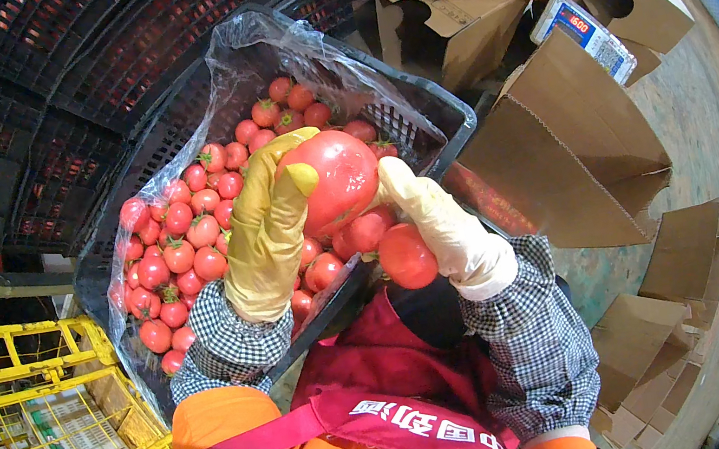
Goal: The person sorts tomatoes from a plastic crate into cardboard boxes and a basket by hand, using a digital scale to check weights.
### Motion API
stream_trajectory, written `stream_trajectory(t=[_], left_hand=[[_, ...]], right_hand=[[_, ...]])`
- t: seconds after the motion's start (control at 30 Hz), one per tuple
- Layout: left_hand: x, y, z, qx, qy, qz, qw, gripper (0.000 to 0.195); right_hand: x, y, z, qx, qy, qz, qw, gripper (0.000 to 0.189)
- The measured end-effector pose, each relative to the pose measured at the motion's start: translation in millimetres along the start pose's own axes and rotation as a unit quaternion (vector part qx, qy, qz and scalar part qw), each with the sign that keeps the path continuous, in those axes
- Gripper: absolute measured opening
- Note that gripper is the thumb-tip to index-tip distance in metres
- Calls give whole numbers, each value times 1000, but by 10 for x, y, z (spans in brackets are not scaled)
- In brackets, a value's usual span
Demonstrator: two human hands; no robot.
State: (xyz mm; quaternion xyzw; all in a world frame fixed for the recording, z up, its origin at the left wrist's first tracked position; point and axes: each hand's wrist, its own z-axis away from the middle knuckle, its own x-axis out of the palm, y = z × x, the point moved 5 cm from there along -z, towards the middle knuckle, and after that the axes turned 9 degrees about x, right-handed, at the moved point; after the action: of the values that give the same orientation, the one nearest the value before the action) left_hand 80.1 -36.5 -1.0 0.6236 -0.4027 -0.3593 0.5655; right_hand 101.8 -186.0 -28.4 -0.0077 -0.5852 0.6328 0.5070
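Observation:
A large red tomato (341, 174) is raised over a black plastic crate (451, 132) of smaller tomatoes. My left hand (270, 217), in a yellow rubber glove, grips it from the left with thumb and fingers. At its right side is my right hand (444, 225) in a pale cream glove, its thumb tip against the skin and its fingers partly hidden beneath. Two smaller tomatoes, one of them a bright red tomato (408, 255), lie against the right palm; whether the fingers hold them is unclear. Clear plastic film (259, 36) lines the crate, which is tilted in view.
Stacked black crates (62, 81) rise at the back left. A yellow metal cage or cart (74, 382) stands at the lower left. On the right are an open cardboard box (572, 141), a digital scale (584, 37) with a lit display, and flattened cardboard pieces (638, 335).

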Motion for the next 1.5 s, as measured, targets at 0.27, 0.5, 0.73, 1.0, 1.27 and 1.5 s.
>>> stream_trajectory(t=[0.27, 0.5, 0.73, 1.0, 1.27, 1.5], left_hand=[[13, 131, 125, 227, -188, -76, 953, 70], [85, -51, 27, 60, -257, 124, 956, 83], [112, -58, -57, 83, -286, 158, 941, 102], [295, 92, 116, 153, -228, 156, 949, 86], [244, 146, 83, 253, -251, 37, 934, 92], [159, 112, 80, -10, -275, 140, 951, 94]], right_hand=[[-80, 57, -4, 45, 22, 18, 999, 48], [-59, 48, 19, 0, -10, -92, 996, 44], [-81, -13, -29, -37, 11, -57, 998, 37], [-94, 22, -14, -32, -8, -70, 997, 36], [-137, 9, 12, -64, -21, -62, 996, 43], [-134, -92, 51, -221, 77, 119, 965, 58]])
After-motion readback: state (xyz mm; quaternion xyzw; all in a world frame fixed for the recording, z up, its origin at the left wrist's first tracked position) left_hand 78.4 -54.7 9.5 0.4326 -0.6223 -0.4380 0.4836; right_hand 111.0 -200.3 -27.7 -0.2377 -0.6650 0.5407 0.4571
